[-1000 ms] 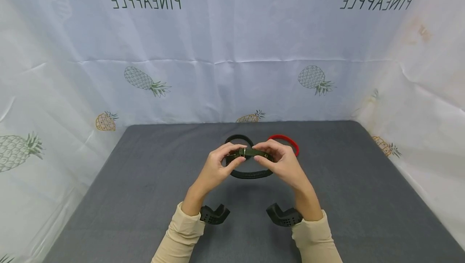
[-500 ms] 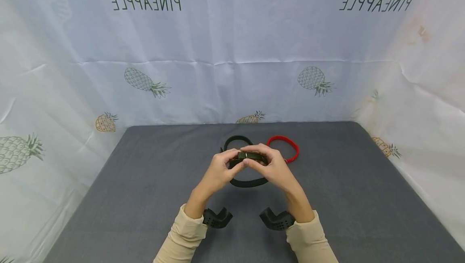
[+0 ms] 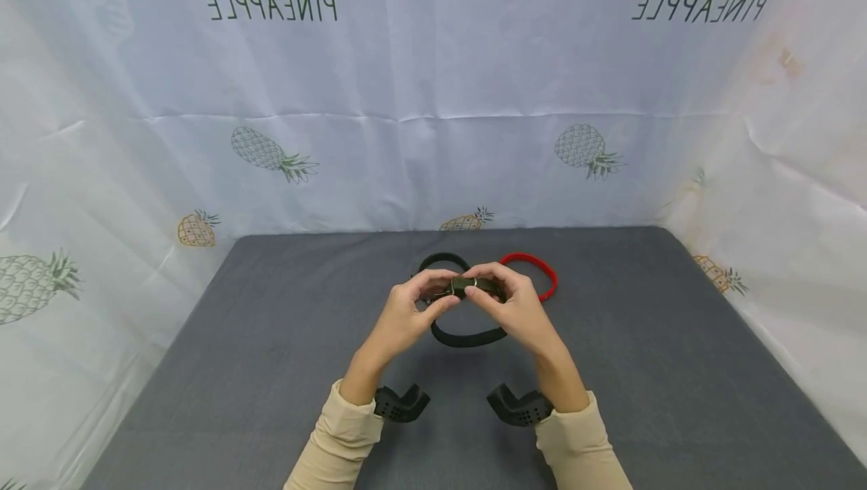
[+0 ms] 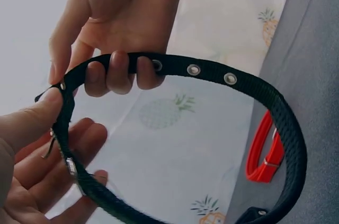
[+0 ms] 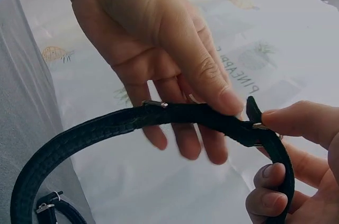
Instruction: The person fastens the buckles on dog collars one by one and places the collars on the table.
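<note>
A dark green collar [image 3: 466,286] with metal eyelets is held up above the table as a loop. My left hand [image 3: 401,315] pinches it between thumb and fingers beside the metal buckle. From the other side my right hand [image 3: 520,311] grips the strap, its fingers curled round the eyelet part in the left wrist view. In the right wrist view the strap's tip [image 5: 252,108] sticks up at the buckle, near the right thumb. Fingers partly hide the buckle.
Behind the hands a red collar [image 3: 552,277] lies on the grey table [image 3: 271,369], to the right. A black collar [image 3: 440,257] lies to its left, partly hidden by my left hand. A pineapple-print curtain [image 3: 406,166] hangs behind the table.
My right hand moved left towards the left hand, shortening the bare strap between them, then shifted slightly back right. The collar's loop hangs lower in view than one second ago.
</note>
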A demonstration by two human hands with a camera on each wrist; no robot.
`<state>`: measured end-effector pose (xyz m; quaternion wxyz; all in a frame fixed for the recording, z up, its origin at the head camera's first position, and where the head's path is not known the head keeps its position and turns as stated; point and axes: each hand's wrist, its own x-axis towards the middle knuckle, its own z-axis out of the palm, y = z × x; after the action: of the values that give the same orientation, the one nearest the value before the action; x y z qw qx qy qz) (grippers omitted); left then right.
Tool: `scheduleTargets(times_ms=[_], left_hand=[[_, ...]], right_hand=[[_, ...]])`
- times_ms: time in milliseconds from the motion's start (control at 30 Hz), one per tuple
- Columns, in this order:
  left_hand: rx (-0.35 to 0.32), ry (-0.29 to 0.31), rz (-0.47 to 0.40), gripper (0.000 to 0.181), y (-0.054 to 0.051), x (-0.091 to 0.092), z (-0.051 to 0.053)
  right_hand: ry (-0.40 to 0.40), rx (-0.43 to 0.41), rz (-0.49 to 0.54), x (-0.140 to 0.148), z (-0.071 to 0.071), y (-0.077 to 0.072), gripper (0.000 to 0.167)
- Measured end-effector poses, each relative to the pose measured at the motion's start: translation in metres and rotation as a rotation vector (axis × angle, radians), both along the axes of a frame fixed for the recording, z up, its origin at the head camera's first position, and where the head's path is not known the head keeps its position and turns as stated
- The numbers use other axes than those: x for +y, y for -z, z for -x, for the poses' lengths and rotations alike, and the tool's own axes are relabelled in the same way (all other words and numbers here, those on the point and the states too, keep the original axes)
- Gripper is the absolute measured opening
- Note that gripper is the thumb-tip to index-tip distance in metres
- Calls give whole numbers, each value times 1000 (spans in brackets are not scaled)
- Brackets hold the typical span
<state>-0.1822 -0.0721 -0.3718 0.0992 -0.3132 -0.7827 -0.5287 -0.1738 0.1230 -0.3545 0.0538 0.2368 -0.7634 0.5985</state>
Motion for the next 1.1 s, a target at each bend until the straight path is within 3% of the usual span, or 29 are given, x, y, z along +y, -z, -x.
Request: scheduleTargets(times_ms=[333, 600, 1100], left_hand=[[86, 12, -73, 29, 2, 0, 2], [115, 25, -99, 29, 0, 0, 1], [138, 14, -108, 27, -1, 4, -1]], right_hand=[[3, 19, 19, 0, -1, 0, 19], [1, -16, -5, -1, -1, -2, 21], [-4, 19, -49, -5, -1, 1, 21]])
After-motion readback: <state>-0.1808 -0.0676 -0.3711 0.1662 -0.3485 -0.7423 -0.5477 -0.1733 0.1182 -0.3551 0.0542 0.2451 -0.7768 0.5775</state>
